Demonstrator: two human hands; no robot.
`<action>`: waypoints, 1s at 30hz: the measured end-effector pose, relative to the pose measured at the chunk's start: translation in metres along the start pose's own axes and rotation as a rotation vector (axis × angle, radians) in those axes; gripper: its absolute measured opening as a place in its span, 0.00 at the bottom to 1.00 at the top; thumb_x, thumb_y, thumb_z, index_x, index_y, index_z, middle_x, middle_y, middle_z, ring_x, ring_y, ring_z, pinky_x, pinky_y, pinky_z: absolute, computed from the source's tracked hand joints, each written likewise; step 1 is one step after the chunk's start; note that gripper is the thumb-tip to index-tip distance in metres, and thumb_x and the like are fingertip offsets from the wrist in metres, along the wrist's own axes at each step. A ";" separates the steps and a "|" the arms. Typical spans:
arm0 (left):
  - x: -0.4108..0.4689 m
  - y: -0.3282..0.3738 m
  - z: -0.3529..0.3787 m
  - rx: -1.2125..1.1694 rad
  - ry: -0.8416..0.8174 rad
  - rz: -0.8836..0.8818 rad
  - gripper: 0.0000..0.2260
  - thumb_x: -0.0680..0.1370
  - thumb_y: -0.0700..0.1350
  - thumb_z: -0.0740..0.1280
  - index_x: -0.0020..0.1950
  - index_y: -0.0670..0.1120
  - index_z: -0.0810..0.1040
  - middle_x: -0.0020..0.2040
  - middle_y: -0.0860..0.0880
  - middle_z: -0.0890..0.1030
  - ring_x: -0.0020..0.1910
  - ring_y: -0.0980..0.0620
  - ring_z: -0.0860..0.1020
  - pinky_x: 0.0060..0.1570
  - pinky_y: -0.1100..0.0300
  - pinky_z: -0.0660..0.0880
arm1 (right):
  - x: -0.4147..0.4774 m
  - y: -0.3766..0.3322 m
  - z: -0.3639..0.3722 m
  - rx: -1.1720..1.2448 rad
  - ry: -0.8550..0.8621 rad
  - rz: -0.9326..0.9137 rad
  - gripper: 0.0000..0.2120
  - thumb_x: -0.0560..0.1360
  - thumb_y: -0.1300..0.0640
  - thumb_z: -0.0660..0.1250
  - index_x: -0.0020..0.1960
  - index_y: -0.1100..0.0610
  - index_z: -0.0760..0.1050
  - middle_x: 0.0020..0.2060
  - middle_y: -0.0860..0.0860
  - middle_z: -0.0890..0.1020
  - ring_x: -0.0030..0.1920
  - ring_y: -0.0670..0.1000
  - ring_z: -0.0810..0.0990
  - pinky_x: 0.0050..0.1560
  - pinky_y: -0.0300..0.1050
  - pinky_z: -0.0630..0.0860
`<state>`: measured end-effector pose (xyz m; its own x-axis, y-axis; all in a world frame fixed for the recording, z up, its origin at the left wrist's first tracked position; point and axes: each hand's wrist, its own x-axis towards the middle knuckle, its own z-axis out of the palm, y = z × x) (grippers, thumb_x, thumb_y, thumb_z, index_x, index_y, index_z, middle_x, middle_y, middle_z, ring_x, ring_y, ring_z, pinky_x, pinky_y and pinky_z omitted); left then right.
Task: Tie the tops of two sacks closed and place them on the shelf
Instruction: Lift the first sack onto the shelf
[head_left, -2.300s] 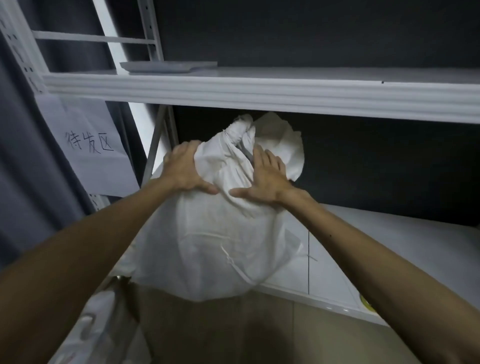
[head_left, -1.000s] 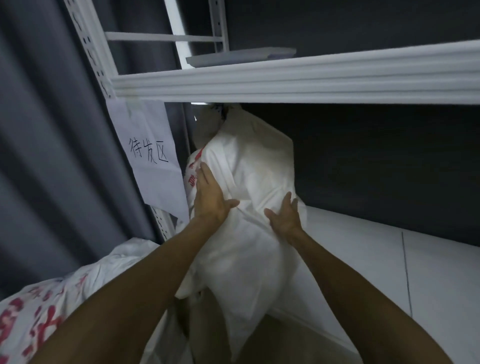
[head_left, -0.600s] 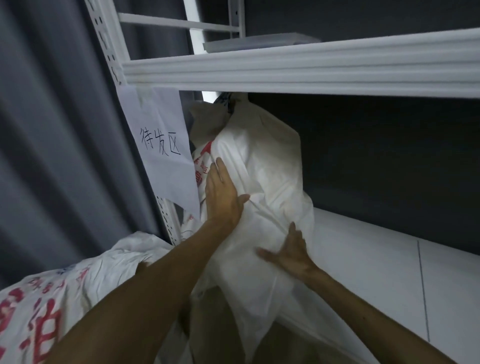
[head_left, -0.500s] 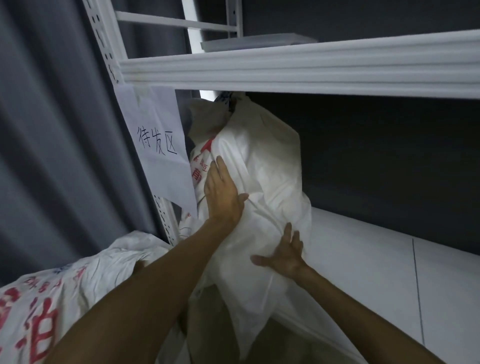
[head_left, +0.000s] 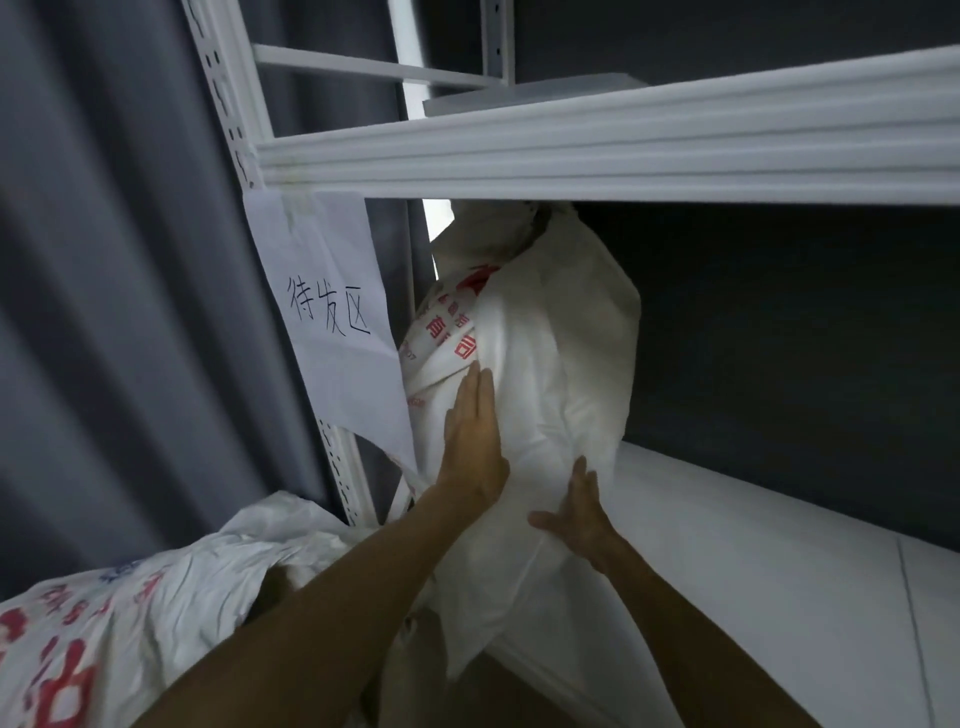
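1. Two sacks show in the head view. The first sack, white with red print, stands at the centre of the frame on the left end of the shelf board, close beside the upright post.
2. Its long axis runs nearly upright, from 6 to 12 o'clock. The bunched top is tucked under the upper beam and partly hidden, so the knot cannot be read. A lower corner hangs over the board's front edge.
3. The left hand lies flat on the sack's near face, with its fingers straight, together and pointing to 12 o'clock. It grips nothing.
4. The right hand presses lower, near the base at 5 o'clock of the sack, with its fingers straight and thumb spread. It also holds nothing.
5. The sack lies straight ahead of both palms, towards 12 o'clock. Seating it probably calls for a push along that line. The right hand is nearer the overhanging base.
6. The second sack lies at 8 o'clock, off the shelf and under the left forearm. Whether its top is tied cannot be told. The left hand is the nearer one to it.
7. A paper label hangs from the post at 10 o'clock, with a grey curtain behind it.
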<state>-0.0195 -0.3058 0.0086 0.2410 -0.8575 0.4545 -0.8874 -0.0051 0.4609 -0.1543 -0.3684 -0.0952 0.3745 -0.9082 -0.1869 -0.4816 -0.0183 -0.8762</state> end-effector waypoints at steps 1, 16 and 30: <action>-0.001 -0.001 0.005 0.036 -0.035 -0.049 0.41 0.75 0.31 0.66 0.80 0.42 0.44 0.81 0.43 0.46 0.80 0.44 0.47 0.78 0.45 0.50 | 0.002 -0.001 0.003 0.007 0.000 0.017 0.60 0.69 0.48 0.76 0.76 0.52 0.28 0.77 0.54 0.34 0.78 0.57 0.42 0.76 0.55 0.49; -0.067 0.034 -0.045 0.091 -0.269 -0.061 0.41 0.77 0.33 0.66 0.80 0.43 0.43 0.80 0.39 0.39 0.80 0.42 0.48 0.76 0.57 0.56 | -0.089 -0.045 -0.032 -0.116 0.031 0.031 0.33 0.82 0.58 0.60 0.80 0.56 0.43 0.79 0.55 0.53 0.77 0.56 0.56 0.75 0.47 0.56; -0.155 0.021 -0.150 -0.022 -0.367 -0.158 0.30 0.75 0.37 0.67 0.75 0.41 0.58 0.77 0.36 0.53 0.71 0.39 0.66 0.72 0.53 0.65 | -0.205 -0.118 -0.037 0.030 0.176 0.043 0.38 0.79 0.50 0.65 0.79 0.59 0.46 0.77 0.56 0.57 0.76 0.58 0.58 0.73 0.49 0.58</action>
<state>-0.0167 -0.0962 0.0623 0.2142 -0.9739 0.0758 -0.8408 -0.1443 0.5218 -0.2033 -0.1958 0.0626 0.2085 -0.9670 -0.1466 -0.4694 0.0325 -0.8824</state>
